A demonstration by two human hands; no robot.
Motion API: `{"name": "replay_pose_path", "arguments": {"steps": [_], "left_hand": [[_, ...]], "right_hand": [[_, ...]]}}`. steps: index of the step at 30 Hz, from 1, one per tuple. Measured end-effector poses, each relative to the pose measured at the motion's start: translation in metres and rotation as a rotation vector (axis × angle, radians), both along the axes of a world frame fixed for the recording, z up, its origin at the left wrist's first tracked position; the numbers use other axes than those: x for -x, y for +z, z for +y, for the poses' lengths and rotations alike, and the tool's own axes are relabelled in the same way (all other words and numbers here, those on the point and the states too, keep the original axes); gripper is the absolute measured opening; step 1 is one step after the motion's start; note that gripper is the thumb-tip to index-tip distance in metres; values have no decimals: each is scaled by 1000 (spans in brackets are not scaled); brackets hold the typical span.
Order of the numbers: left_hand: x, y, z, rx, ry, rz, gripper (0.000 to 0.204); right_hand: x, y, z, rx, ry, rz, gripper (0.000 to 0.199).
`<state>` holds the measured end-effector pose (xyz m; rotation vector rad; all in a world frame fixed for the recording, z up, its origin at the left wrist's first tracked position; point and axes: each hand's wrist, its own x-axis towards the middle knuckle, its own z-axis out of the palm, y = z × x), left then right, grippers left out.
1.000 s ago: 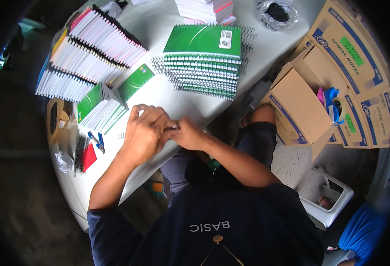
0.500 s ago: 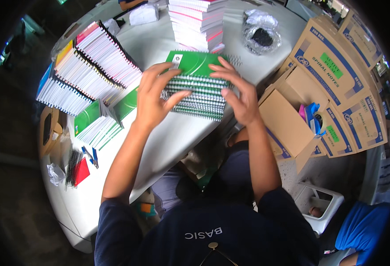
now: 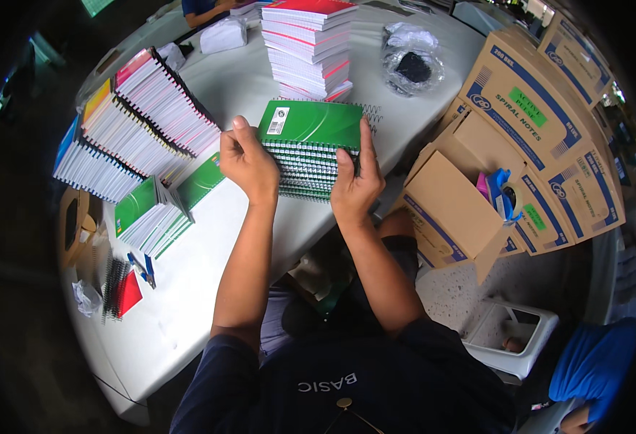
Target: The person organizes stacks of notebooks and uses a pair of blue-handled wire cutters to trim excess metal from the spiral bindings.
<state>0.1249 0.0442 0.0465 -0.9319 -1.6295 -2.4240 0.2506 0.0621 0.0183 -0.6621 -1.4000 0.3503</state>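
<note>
A stack of green spiral notebooks (image 3: pixel 310 141) is held up over the white table (image 3: pixel 209 246), its wire bindings facing me. My left hand (image 3: pixel 247 160) clasps its left side with the thumb on the top cover. My right hand (image 3: pixel 355 182) grips the right side, fingers wrapped around the edge. Just behind it stands a tall pile of red and white notebooks (image 3: pixel 307 47).
Rows of spiral notebooks (image 3: pixel 133 123) lean at the left, with a few green ones (image 3: pixel 162 210) lying flat. An open cardboard box (image 3: pixel 451 210) and stacked cartons (image 3: pixel 549 137) stand at the right. A plastic bag (image 3: pixel 412 65) lies far back. A white stool (image 3: pixel 513 336) is on the floor.
Both hands went from the table's near edge out to the green stack, gripped its sides and lifted it toward me.
</note>
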Motion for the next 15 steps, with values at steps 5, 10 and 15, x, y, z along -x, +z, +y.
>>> {"name": "replay_pose_path", "arguments": {"steps": [5, 10, 15], "left_hand": [[-1, 0, 10, -67, -17, 33, 36], [16, -23, 8, 85, 160, 196, 34], [0, -11, 3, 54, 84, 154, 34]], "right_hand": [[-3, 1, 6, -117, -133, 7, 44], [-7, -1, 4, -42, -124, -19, 47], [-5, 4, -2, 29, -18, 166, 41]]}}
